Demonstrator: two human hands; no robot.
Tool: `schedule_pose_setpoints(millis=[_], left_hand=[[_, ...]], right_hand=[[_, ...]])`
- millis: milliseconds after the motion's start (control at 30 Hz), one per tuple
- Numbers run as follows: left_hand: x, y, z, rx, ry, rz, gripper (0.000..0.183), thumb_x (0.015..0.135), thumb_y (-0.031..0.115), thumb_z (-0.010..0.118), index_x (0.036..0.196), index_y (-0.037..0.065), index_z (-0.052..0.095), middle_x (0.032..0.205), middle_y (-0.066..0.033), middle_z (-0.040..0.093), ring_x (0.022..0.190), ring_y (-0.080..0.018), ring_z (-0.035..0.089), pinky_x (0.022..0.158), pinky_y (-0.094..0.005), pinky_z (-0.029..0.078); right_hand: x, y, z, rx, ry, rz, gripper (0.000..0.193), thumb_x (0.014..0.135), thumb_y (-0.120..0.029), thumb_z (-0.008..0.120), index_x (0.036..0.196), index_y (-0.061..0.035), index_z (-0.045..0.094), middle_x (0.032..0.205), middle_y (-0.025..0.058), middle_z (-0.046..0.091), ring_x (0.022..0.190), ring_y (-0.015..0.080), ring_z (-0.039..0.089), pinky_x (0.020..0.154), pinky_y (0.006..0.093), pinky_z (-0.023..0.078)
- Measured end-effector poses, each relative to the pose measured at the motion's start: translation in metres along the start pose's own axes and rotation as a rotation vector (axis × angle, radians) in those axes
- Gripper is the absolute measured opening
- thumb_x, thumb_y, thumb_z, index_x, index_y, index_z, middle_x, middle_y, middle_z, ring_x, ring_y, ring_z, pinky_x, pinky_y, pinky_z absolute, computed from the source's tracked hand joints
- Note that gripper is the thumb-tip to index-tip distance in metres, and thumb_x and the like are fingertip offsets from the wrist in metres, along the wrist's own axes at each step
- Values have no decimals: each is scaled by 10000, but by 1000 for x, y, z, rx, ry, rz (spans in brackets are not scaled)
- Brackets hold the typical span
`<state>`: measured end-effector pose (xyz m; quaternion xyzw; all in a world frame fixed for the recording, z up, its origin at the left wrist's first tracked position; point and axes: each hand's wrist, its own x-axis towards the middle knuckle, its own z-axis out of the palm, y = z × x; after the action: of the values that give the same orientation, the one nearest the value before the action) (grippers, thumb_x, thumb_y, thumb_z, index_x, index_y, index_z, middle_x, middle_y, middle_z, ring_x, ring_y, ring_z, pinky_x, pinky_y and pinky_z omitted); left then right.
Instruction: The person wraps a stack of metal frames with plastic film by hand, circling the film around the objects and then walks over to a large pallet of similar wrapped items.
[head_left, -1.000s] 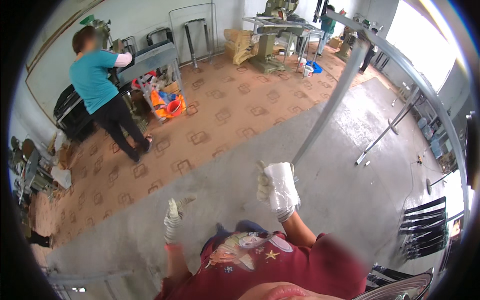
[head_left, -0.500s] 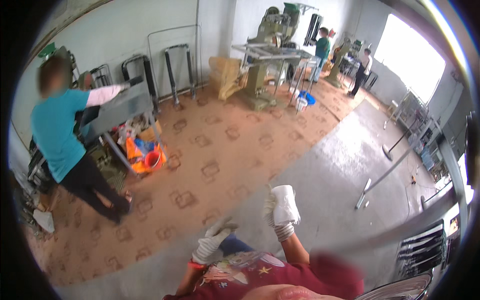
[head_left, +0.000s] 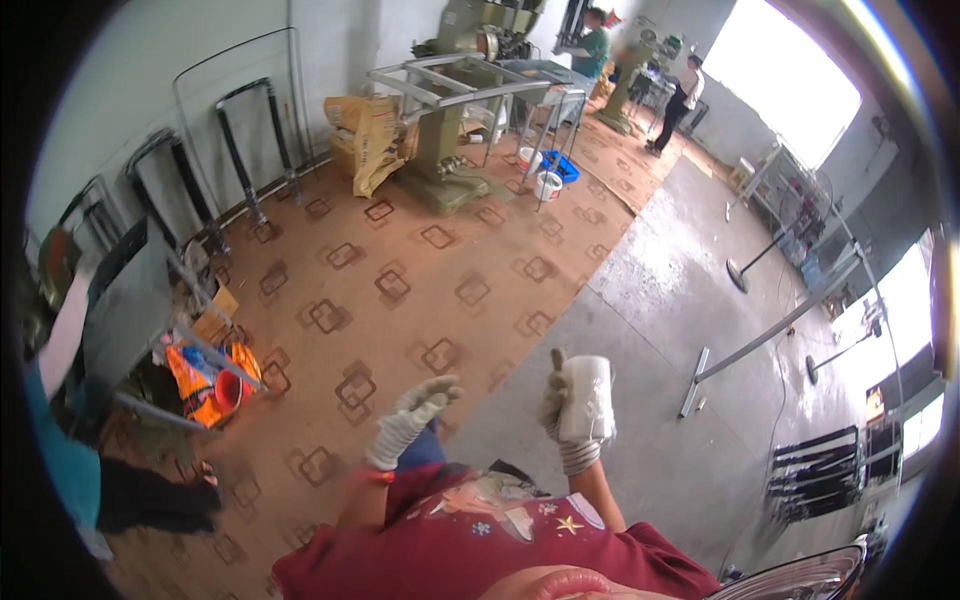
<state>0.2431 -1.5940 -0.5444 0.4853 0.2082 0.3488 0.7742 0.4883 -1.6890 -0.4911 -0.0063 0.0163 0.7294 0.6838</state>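
Up in front of me, my right hand (head_left: 556,402) is wrapped round a white cylindrical roll (head_left: 590,400) held nearly upright. The roll looks glossy; whether it is film or tape I cannot tell. On that side the thumb points up, and most of the fingers are behind the roll. My left hand (head_left: 408,424) is raised near my body with its fingers apart and touches nothing. Both hands wear pale knitted work gloves with striped cuffs.
Left, a person in teal (head_left: 62,430) stands by a grey worktable (head_left: 130,300) above a red bucket (head_left: 229,390). A green machine (head_left: 440,165) and a metal frame (head_left: 450,85) stand ahead. Right are a fan (head_left: 738,276), a long bar (head_left: 770,325) and stacked black frames (head_left: 815,475).
My view has turned to the right, so the person in teal and the worktable sit farther left, partly cut off. The left hand has lifted; the roll stays in the right.
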Motion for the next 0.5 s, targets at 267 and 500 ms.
schedule_pose_setpoints(millis=[267, 500], left_hand=[[341, 45, 77, 69, -706, -108, 582, 841, 114, 606, 1346, 60, 322, 1242, -55, 470, 1106, -139, 465, 946, -287, 374], [672, 22, 190, 167, -682, -27, 746, 786, 111, 675, 1388, 52, 237, 1318, -54, 393, 1183, -162, 399, 1002, -302, 323]], right_hand=[[183, -187, 54, -393, 277, -700, 599, 801, -525, 546, 1121, -20, 517, 1027, 142, 594, 930, 302, 583, 831, 457, 481], [335, -442, 77, -528, 284, -1107, 524, 775, -357, 638, 1153, -26, 490, 1057, 90, 550, 1002, 223, 523, 889, 374, 434]])
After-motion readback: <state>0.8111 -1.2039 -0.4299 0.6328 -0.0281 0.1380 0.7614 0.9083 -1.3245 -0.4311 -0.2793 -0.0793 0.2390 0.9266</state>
